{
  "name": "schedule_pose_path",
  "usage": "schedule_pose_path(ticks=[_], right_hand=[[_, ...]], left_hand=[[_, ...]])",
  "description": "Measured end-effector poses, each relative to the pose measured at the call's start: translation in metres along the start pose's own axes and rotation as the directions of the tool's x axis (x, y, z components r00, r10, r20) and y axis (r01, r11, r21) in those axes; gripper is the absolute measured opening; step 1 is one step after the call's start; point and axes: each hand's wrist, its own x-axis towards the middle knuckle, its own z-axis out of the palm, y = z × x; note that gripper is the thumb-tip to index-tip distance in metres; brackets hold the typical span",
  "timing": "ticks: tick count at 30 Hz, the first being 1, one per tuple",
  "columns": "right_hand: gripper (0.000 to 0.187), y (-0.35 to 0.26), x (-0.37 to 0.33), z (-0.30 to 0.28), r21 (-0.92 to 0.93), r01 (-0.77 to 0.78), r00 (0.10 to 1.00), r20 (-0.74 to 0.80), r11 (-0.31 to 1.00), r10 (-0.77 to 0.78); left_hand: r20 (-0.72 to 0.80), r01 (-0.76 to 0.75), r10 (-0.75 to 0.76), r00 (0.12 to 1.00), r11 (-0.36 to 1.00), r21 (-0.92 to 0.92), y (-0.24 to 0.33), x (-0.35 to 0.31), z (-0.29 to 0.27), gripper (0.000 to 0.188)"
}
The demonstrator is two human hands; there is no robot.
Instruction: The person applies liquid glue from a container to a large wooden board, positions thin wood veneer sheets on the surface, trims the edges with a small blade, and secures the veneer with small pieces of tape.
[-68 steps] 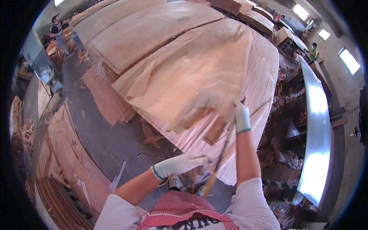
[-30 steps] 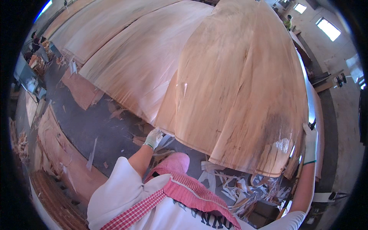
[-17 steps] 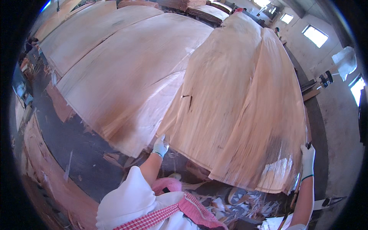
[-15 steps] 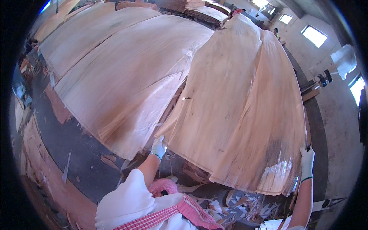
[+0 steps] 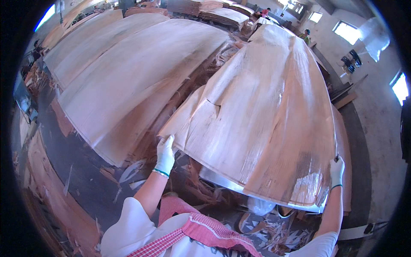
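Observation:
A large, thin, pale-brown wood veneer sheet [image 5: 239, 128] stretches away in front of me, rippled and lifted along its near edge. My left hand [image 5: 165, 153], in a white glove, is closed on its near left corner. At the right edge my right hand [image 5: 337, 171], gloved too, is closed around the sheet's side. A small dark tip pokes up from the right fist, too small to name. A short tear [image 5: 213, 104] shows in the left part of the sheet. Under its near edge, a pale strip of another surface shows.
Left of me lies a wide veneer stack [image 5: 124, 85]. Veneer scraps [image 5: 274, 233] litter the floor near me. More veneer piles [image 5: 224, 17] stand at the back. One person [image 5: 305, 36] is at the far end of my sheet; another person [image 5: 38, 50] is far left.
The sheet has lifted and billowed, and a gap has opened between it and the left stack. My left hand has moved left and up with the corner; my right hand has shifted slightly left and up.

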Motion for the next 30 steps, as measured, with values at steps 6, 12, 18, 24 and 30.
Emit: schedule_pose_path(ticks=[6,12,18,24,30], right_hand=[[0.021,0.083,0.019,0.015,0.078,0.037,0.999,-0.009,0.996,-0.037],[0.019,0.141,0.038,0.055,0.214,0.018,1.000,-0.001,0.977,-0.018],[0.022,0.186,0.045,0.114,0.198,-0.039,0.999,0.044,0.979,0.031],[0.022,0.217,0.004,0.148,-0.071,-0.141,0.979,0.135,0.987,0.150],[0.028,0.265,-0.026,0.173,-0.108,-0.171,0.968,0.164,0.979,0.187]], left_hand=[[-0.067,-0.006,0.005,0.998,1.000,-0.013,-0.070,-0.071,0.034,0.008],[-0.176,0.099,-0.090,0.980,0.994,0.040,-0.135,-0.111,0.057,0.007],[-0.162,0.092,-0.066,0.985,0.983,0.158,-0.190,-0.108,0.052,0.017],[-0.183,0.155,-0.122,0.975,0.972,0.177,-0.203,-0.122,0.064,0.012],[-0.315,0.155,-0.062,0.947,0.947,0.282,-0.219,-0.156,0.068,0.012]])
